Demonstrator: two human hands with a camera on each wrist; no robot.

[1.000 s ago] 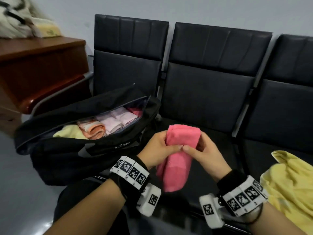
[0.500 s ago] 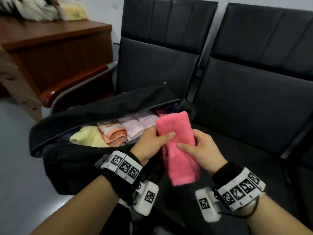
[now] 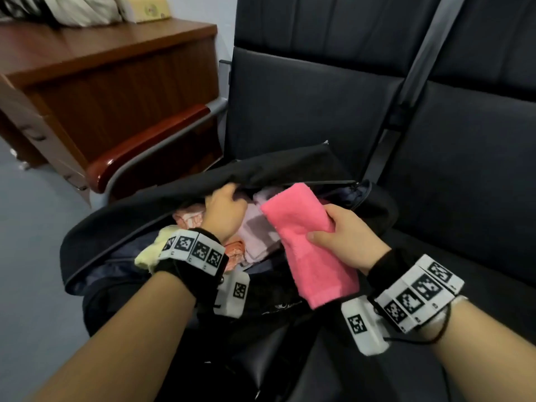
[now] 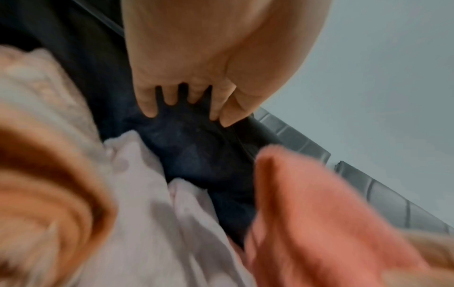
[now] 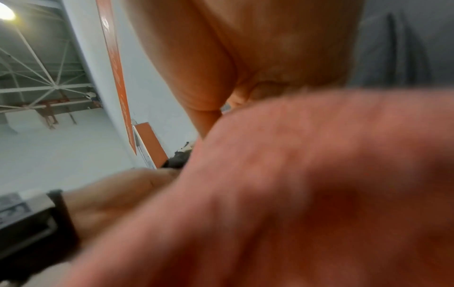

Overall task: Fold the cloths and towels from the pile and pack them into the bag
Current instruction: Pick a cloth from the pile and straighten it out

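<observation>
At the far left a wooden cabinet (image 3: 110,82) stands beside the bench of dark seats (image 3: 319,105), and the open black bag (image 3: 121,227) lies on the bench's left-hand seat, against its red-capped armrest (image 3: 148,146). Inside, from left to right, lie a pale yellow cloth (image 3: 150,250), an orange-striped towel (image 3: 188,216) and folded pale pink cloths (image 3: 255,236). The left hand (image 3: 224,211) reaches across them to the bag's far flap (image 3: 261,172) — the left wrist view shows its fingers (image 4: 147,101) curled on the dark fabric, pinching the edge up to widen the mouth. To its right the right hand (image 3: 340,236) clasps the folded pink towel (image 3: 307,242) mid-length, thumb on top, its leading end poised over the opening beside the pale pink cloths. Folding looks finished; this is the packing step. The next move likely calls for sliding the towel down into the gap at the bag's right end — keeping the fold flat — then letting go.
</observation>
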